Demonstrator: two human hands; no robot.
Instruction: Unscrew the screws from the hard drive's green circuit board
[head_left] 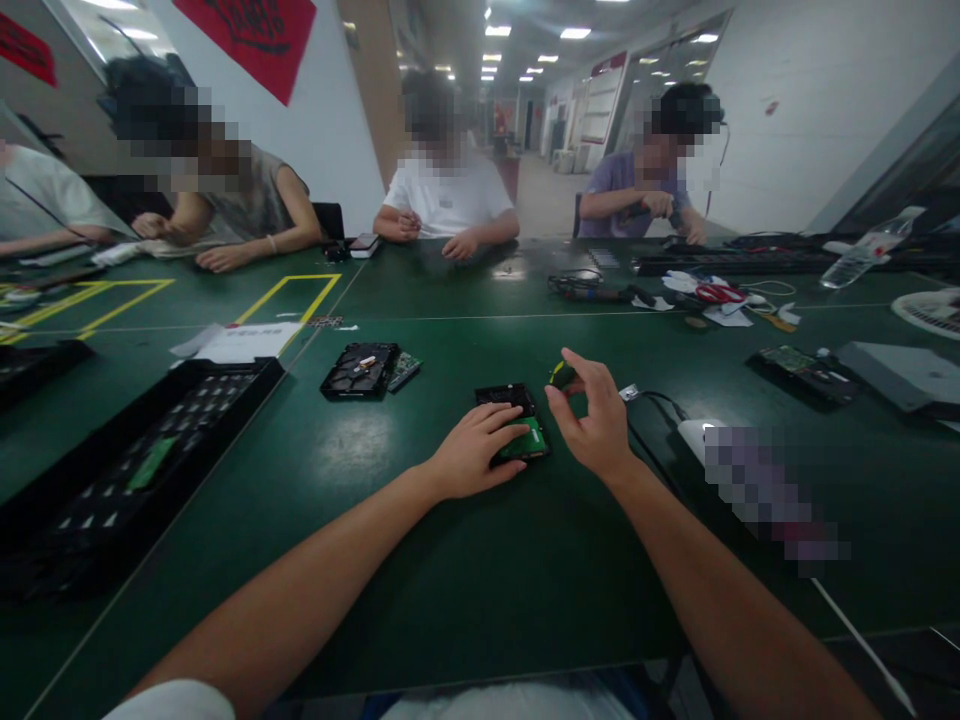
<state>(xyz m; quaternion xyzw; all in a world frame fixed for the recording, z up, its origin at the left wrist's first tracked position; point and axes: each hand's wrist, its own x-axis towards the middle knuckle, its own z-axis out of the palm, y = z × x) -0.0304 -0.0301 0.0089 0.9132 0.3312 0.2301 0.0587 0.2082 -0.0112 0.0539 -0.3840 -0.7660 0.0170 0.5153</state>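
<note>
A hard drive (pixel 534 440) with a green circuit board lies in front of me, its dark metal end (pixel 502 394) pointing away. My left hand (pixel 480 450) rests over its left side, fingers spread across the board and thumb along the near edge. Part of the drive is hidden under that hand. Just right of the drive and raised above the table, my right hand (pixel 589 415) is closed in a pinch around a screwdriver (pixel 561 374) with a dark and yellow handle. I cannot make out its shaft.
Left of the drive lie a black drive casing (pixel 360 370) and a loose circuit board (pixel 405 371). A long black tray (pixel 225 385) stands further left. On the right are a white power strip (pixel 694 432), another drive (pixel 806 375) and a grey box (pixel 900 375). Several people sit opposite.
</note>
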